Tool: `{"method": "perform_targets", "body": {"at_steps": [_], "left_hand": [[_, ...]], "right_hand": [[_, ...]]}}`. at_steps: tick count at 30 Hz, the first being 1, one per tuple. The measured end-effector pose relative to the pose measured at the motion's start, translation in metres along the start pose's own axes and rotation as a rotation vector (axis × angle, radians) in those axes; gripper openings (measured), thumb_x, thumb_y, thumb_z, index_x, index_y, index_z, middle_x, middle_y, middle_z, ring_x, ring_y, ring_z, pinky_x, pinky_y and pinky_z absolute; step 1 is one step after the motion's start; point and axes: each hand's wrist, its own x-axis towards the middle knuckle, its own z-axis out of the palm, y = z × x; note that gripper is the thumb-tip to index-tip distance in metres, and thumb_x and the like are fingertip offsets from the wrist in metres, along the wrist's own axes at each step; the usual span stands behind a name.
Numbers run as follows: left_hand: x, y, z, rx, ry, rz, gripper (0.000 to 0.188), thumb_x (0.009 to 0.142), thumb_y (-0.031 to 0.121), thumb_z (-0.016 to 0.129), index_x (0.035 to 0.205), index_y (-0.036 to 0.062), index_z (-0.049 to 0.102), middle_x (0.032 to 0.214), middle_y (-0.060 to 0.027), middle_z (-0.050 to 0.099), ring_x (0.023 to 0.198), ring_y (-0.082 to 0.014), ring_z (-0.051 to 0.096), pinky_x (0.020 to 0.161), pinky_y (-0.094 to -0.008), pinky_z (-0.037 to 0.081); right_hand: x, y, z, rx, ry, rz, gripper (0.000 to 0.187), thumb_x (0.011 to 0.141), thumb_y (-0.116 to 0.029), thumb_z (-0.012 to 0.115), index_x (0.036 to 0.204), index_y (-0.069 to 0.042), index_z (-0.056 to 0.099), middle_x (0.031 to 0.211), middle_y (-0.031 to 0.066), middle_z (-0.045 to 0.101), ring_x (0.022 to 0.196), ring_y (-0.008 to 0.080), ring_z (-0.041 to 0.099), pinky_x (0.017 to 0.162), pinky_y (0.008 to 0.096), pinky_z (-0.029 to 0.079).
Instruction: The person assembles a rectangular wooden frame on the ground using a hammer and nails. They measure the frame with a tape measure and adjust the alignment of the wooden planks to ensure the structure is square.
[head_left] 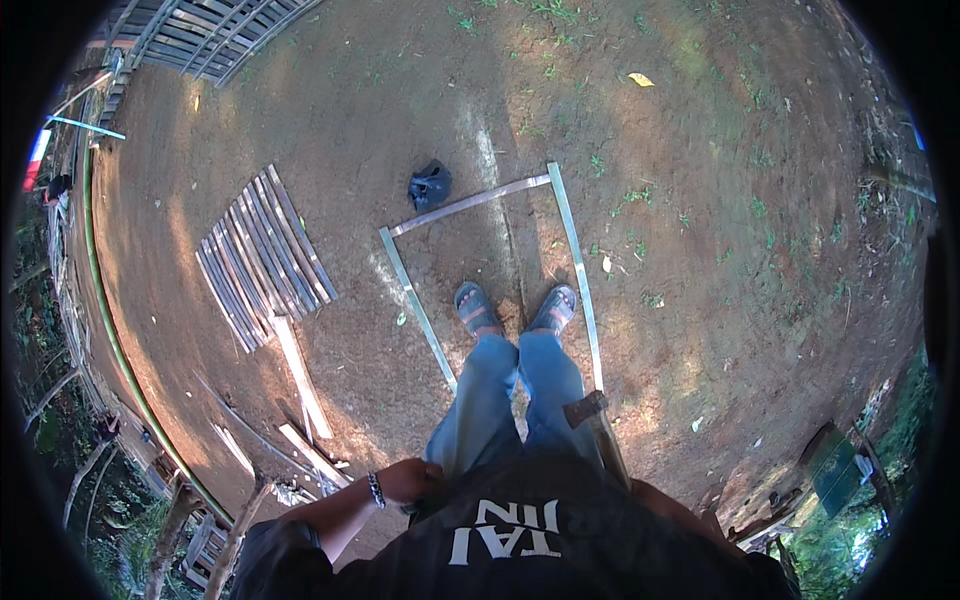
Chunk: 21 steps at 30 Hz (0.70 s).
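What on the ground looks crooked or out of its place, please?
The far strip slants between the two side strips, its left end nearer than its right, so the layout looks skewed. Also, a crumpled black bundle, perhaps a bag, lies loose just beyond it.

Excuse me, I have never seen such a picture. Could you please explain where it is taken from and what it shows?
There is no machine: a person wears a wide, round-looking camera on the head, pointing down. You see their dark shirt, jeans and sandals on bare earth. Three flat strips form an open-ended outline around the feet, with a crumpled black thing just beyond. To the left, many narrow slats lie side by side. The left hand is at the shirt's edge; I cannot tell if it grips anything. A hatchet-like tool shows by the right thigh; the right hand is hidden, so its hold cannot be confirmed.
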Motion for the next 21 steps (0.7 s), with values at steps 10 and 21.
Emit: {"method": "perform_targets", "body": {"at_steps": [10, 21], "left_hand": [[0.155, 0.039, -0.171, -0.889, 0.345, 0.307, 0.032, 0.096, 0.025, 0.061, 0.103, -0.0052, 0.067, 0.092, -0.0166, 0.072, 0.084, -0.0289, 0.073, 0.076, -0.0395, 0.06], [0.529, 0.074, -0.268, -0.976, 0.236, 0.331, 0.03, 0.094, 0.024, 0.058, 0.115, 0.0022, 0.062, 0.101, -0.0125, 0.068, 0.099, -0.0301, 0.07, 0.082, -0.0455, 0.059]], "right_hand": [[0.199, -0.109, -0.183, -1.027, 0.523, 0.101, 0.044, 0.093, -0.044, 0.064, 0.114, -0.006, 0.056, 0.087, 0.0202, 0.07, 0.086, 0.0405, 0.069, 0.076, 0.0502, 0.053], [0.537, -0.078, -0.457, -1.113, 1.208, -0.16, 0.047, 0.091, -0.027, 0.066, 0.13, -0.009, 0.048, 0.119, 0.0188, 0.064, 0.108, 0.0404, 0.064, 0.091, 0.0519, 0.051]]}}
